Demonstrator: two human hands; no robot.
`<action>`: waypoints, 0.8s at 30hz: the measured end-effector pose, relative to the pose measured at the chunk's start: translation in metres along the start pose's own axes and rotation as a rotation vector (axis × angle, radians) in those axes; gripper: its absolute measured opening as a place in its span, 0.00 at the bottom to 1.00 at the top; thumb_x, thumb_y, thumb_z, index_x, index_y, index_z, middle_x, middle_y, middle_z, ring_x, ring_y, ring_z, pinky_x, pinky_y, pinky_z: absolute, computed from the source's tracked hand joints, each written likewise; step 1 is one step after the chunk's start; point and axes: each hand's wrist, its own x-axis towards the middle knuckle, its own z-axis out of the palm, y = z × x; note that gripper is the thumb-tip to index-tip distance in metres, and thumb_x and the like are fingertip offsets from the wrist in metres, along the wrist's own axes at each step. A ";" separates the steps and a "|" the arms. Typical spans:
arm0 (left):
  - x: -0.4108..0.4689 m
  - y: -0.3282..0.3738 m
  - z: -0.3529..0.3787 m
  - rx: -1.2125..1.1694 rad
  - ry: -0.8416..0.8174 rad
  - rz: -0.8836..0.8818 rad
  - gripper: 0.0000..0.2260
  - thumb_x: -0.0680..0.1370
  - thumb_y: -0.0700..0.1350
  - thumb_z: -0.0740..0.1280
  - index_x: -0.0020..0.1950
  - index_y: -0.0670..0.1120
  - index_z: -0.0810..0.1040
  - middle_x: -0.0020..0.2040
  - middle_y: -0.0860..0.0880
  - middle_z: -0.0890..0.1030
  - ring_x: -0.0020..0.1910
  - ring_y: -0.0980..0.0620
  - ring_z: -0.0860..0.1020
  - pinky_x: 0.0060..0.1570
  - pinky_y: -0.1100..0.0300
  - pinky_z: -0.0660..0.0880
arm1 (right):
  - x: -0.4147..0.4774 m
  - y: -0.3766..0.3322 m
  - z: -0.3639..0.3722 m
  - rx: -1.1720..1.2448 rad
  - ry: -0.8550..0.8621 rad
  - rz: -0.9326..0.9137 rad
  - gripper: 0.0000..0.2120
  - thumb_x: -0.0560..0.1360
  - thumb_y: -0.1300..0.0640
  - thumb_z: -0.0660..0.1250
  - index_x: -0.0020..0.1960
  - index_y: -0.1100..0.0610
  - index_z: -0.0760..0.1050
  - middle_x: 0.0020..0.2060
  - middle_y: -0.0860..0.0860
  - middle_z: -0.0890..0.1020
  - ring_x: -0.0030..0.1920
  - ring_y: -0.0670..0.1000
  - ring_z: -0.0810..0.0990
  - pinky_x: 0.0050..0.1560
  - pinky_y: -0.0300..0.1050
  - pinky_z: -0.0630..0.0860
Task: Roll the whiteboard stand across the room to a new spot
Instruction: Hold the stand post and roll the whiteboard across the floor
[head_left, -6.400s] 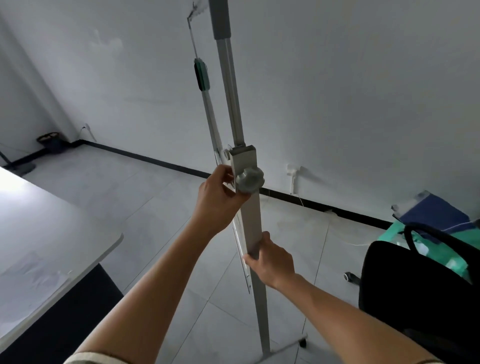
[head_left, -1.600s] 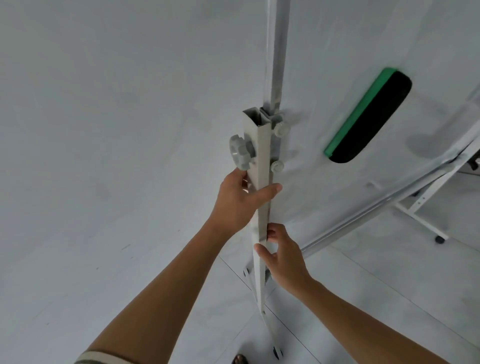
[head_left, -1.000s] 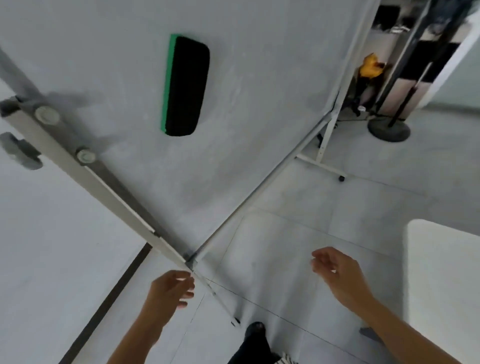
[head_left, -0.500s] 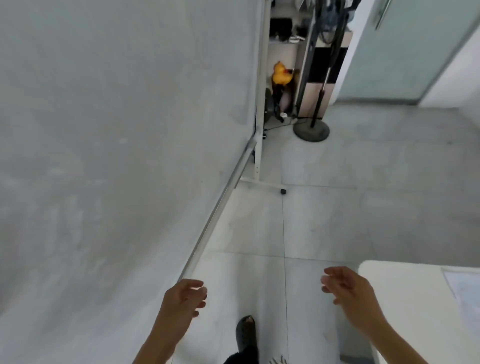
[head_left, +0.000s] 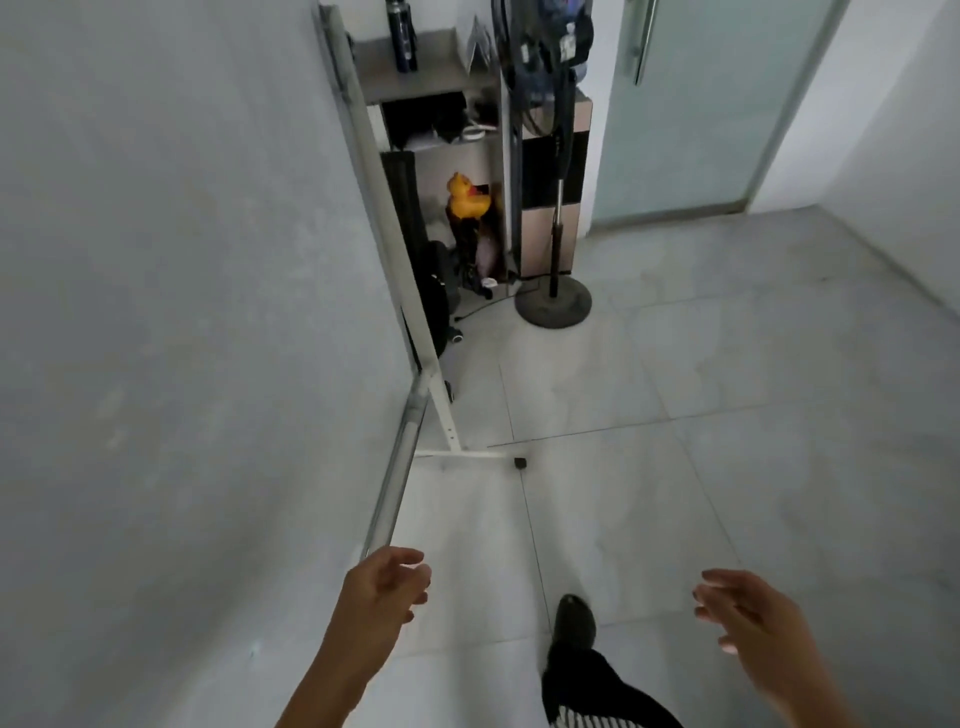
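Note:
The whiteboard stand (head_left: 171, 322) fills the left half of the head view, its large white board face seen edge-on. Its metal tray rail (head_left: 395, 478) runs along the bottom edge, and its far leg (head_left: 441, 410) ends in a white foot bar with a black caster (head_left: 519, 462) on the tiled floor. My left hand (head_left: 382, 592) hovers just below the near end of the rail, fingers loosely apart, holding nothing. My right hand (head_left: 753, 618) is out to the right over the floor, fingers spread and empty.
A pedestal fan (head_left: 554, 301) stands on a round base beyond the stand. Behind it a shelf unit (head_left: 467, 156) holds a yellow duck toy (head_left: 466, 200) and dark items. A frosted glass door (head_left: 691, 104) is at the back right. My shoe (head_left: 574, 621) steps on the tiles.
Both hands have let go of the stand's post. My view swung right along the board toward the fan and door, and the hands now hang free beside the board.

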 end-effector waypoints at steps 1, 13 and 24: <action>0.022 0.014 0.007 0.004 0.013 -0.003 0.05 0.74 0.41 0.71 0.49 0.45 0.80 0.39 0.43 0.86 0.40 0.46 0.84 0.41 0.55 0.77 | 0.027 -0.011 -0.002 0.007 0.004 0.005 0.05 0.73 0.66 0.69 0.46 0.57 0.79 0.31 0.47 0.86 0.37 0.52 0.86 0.33 0.48 0.77; 0.238 0.179 0.074 -0.029 0.028 0.031 0.03 0.76 0.37 0.69 0.48 0.43 0.80 0.40 0.40 0.84 0.40 0.44 0.83 0.39 0.56 0.76 | 0.279 -0.206 0.023 -0.077 -0.117 -0.152 0.07 0.73 0.61 0.70 0.46 0.50 0.79 0.35 0.46 0.86 0.36 0.43 0.85 0.38 0.43 0.76; 0.397 0.262 0.075 -0.210 0.252 -0.123 0.10 0.66 0.46 0.72 0.45 0.44 0.81 0.37 0.39 0.85 0.37 0.44 0.81 0.38 0.54 0.74 | 0.488 -0.356 0.116 -0.265 -0.381 -0.243 0.06 0.72 0.59 0.72 0.45 0.48 0.79 0.35 0.47 0.86 0.38 0.46 0.84 0.42 0.47 0.79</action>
